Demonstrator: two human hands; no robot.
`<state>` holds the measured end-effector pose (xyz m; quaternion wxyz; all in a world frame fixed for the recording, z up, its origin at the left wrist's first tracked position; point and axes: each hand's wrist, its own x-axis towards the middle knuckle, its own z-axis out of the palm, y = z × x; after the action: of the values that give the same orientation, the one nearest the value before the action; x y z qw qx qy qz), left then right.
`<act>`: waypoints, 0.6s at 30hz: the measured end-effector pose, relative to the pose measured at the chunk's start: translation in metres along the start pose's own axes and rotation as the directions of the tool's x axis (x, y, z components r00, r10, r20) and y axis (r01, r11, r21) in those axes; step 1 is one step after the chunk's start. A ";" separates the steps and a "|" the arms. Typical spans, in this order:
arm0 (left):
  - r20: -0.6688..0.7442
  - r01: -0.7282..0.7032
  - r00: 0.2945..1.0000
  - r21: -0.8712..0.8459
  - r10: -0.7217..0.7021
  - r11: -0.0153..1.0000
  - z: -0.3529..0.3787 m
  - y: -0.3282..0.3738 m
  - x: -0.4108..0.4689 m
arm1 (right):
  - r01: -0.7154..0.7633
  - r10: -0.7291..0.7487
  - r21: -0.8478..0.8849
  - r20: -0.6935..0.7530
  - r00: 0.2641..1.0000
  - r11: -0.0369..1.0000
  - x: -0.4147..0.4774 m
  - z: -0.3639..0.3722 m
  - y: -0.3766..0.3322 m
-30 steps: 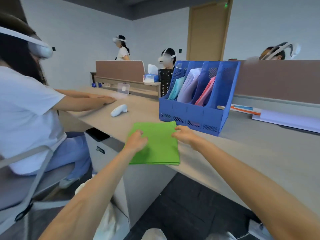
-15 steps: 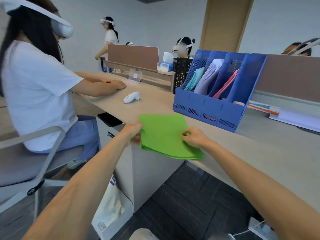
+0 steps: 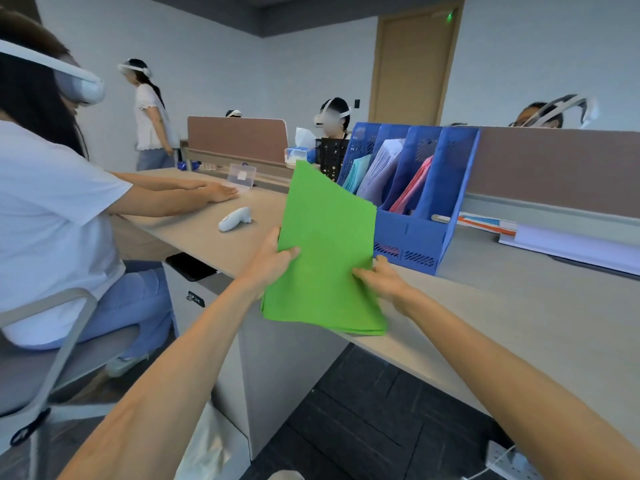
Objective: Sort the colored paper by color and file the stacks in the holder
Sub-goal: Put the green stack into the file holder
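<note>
Head view looks down on a pale surface (image 3: 519,306) that carries a blue four-slot holder (image 3: 408,237). In its slots stand teal sheets (image 3: 358,171), pale lavender sheets (image 3: 381,168) and pink sheets (image 3: 414,188), one colour per slot, all leaning back.

In front of the holder a stack of green paper (image 3: 325,244) is held up, steeply tilted, its far corner raised highest and its near edge low over the rim of the surface. The sheets are bright, flat and squared together, with thin layered edges showing at the near right corner.

Both arms reach forward. The left hand (image 3: 268,263) grips the stack's left edge, thumb across the green face. The right hand (image 3: 384,280) pinches the right edge lower down, fingertips on the face.

The stack hides the holder's front left corner and the left hand's fingers behind it. Whether its near edge touches the surface cannot be told.
</note>
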<state>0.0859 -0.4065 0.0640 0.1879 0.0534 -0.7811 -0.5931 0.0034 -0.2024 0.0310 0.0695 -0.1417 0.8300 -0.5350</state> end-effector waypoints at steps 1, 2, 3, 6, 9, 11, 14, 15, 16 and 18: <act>0.000 -0.038 0.999 -0.006 0.038 0.999 0.006 0.005 -0.001 | -0.016 0.018 0.070 -0.030 0.999 0.997 0.001 -0.007 0.000; -0.004 -0.078 0.997 -0.012 0.078 0.997 0.012 0.012 -0.002 | -0.014 0.023 0.132 -0.069 0.997 0.991 0.000 -0.015 -0.001; -0.010 -0.114 0.993 -0.015 0.114 0.993 0.020 0.017 -0.002 | 0.005 0.016 0.176 -0.118 0.993 0.984 0.000 -0.024 -0.002; -0.048 -0.184 0.982 -0.023 0.183 0.983 0.041 0.028 0.001 | 0.129 -0.043 0.287 -0.288 0.957 0.949 -0.006 -0.055 -0.009; -0.101 -0.221 0.971 -0.053 0.215 0.974 0.066 0.038 0.003 | 0.286 -0.132 0.327 -0.422 0.897 0.901 -0.012 -0.085 -0.012; -0.138 -0.248 0.962 -0.074 0.236 0.966 0.083 0.047 0.002 | 0.367 -0.201 0.280 -0.481 0.853 0.887 -0.021 -0.102 -0.017; -0.182 -0.297 0.942 -0.064 0.282 0.953 0.108 0.061 0.003 | 0.477 -0.313 0.174 -0.557 0.770 0.862 -0.039 -0.125 -0.024; -0.198 -0.308 0.936 -0.057 0.292 0.950 0.115 0.066 0.004 | 0.499 -0.341 0.137 -0.575 0.744 0.856 -0.044 -0.131 -0.025; -0.212 -0.319 0.930 -0.057 0.301 0.946 0.122 0.071 0.003 | 0.506 -0.365 0.089 -0.588 0.722 0.858 -0.049 -0.138 -0.025; -0.227 -0.331 0.924 -0.064 0.310 0.941 0.135 0.080 0.000 | 0.497 -0.395 0.004 -0.603 0.693 0.867 -0.059 -0.148 -0.022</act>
<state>0.0487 -0.2612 0.1095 0.3675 -0.0214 -0.7235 -0.5840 0.0230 -0.0636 0.1105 -0.3094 -0.1619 0.7025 -0.6201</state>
